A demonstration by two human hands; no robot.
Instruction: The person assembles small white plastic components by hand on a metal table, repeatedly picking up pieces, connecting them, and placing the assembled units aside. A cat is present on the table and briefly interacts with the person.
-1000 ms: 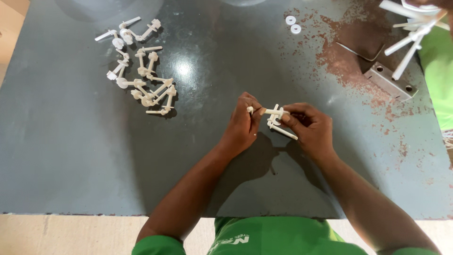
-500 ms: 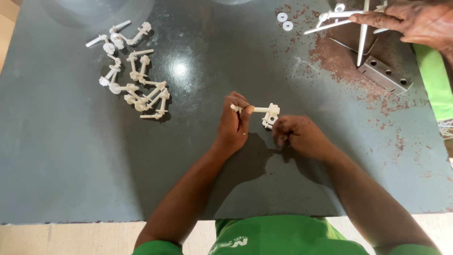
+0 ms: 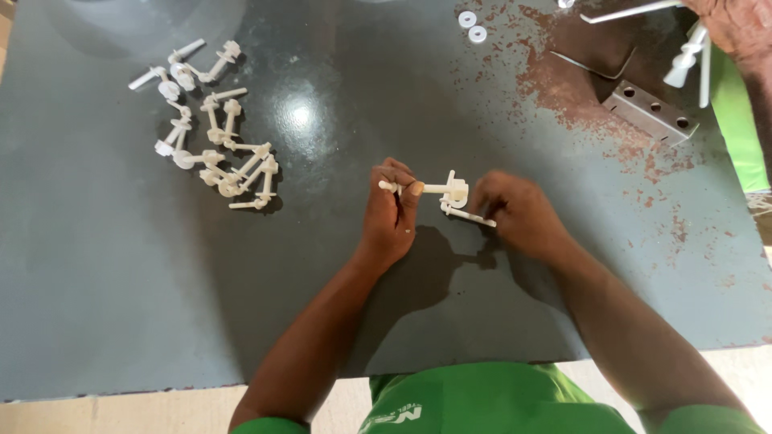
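Observation:
My left hand [image 3: 392, 210] pinches one end of a white plastic bolt [image 3: 434, 190] that carries a washer and nut at its other end. My right hand [image 3: 515, 213] grips a second white bolt [image 3: 466, 215] lying just below the first, with its fingers curled over the bolt's far end. Both hands hover over the middle of the dark table [image 3: 121, 281].
A pile of several white bolt assemblies [image 3: 215, 153] lies at the upper left. Two white washers [image 3: 472, 26] sit at the top. A metal bracket [image 3: 650, 110] rests on a rusty patch at the upper right, where another person's hand [image 3: 736, 24] holds white bolts.
My hands have drawn slightly apart and the bolt now lies more level between them. The other person's hand has shifted at the upper right with its bolts.

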